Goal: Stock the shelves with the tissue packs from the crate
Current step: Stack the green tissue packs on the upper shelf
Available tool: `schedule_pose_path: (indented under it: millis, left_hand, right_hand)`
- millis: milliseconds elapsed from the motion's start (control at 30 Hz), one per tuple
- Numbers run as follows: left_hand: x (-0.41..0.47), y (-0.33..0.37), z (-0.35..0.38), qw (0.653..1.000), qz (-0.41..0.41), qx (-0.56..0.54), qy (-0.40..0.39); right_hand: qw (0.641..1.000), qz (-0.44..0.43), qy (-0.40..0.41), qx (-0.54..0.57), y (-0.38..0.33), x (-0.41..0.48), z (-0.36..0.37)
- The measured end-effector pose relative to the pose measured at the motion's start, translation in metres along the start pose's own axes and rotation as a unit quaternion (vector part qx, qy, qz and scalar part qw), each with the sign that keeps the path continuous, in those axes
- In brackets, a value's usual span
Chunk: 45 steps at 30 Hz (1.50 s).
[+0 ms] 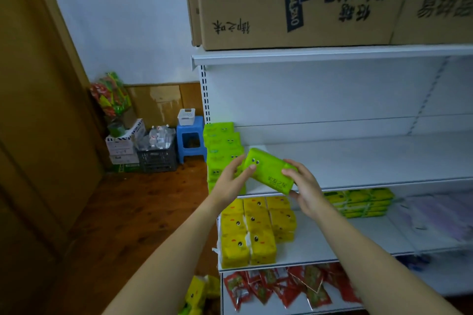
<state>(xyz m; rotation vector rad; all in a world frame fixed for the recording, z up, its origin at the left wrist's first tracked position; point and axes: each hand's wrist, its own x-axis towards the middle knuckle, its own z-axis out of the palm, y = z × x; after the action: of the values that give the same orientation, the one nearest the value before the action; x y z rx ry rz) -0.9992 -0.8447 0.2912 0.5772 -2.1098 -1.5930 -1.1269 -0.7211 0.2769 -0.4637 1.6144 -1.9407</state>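
Note:
A green tissue pack with printed eyes is held tilted in front of the white shelf. My right hand grips its right end, fingers curled round it. My left hand touches its left end with straight fingers and the thumb on its face. A row of green tissue packs stands at the shelf's left end. Yellow tissue packs fill the left of the shelf below, with more yellow-green packs further right. More yellow packs show at the bottom edge, near the floor.
Cardboard boxes sit on the top shelf. Red snack packets lie on the lowest shelf. At the back left stand a blue stool with a white basket, a black crate and white boxes. A brown door is on the left.

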Motion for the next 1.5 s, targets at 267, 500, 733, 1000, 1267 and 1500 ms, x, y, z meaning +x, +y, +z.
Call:
schedule_pose_path:
  millis: [267,500,733,1000,1267,1500]
  left_hand:
    - [0.084,-0.014,-0.024,0.960,0.002,0.265,0.088]
    - [0.142,-0.034,-0.036,0.906,-0.098,0.408,0.052]
    - [0.168,-0.032,-0.026,0.869,-0.172,0.462,0.054]
    - [0.182,-0.033,-0.025,0.854,-0.214,0.471,0.051]
    - [0.174,-0.033,-0.030,0.858,-0.228,0.458,0.039]
    - [0.178,-0.035,-0.030,0.856,-0.235,0.459,0.039]
  right_hand:
    - [0.996,-0.039,0.064,-0.051,0.014,0.084,-0.040]
    - [0.981,-0.039,0.024,-0.190,0.035,0.171,-0.042]
    - [0.935,-0.076,-0.095,-0.333,0.059,0.228,-0.030]
    - [0.862,-0.107,-0.147,-0.473,0.075,0.261,-0.025]
    - [0.866,-0.133,-0.124,-0.465,0.081,0.294,0.010]
    - [0.871,-0.135,-0.113,-0.459,0.084,0.311,0.013]
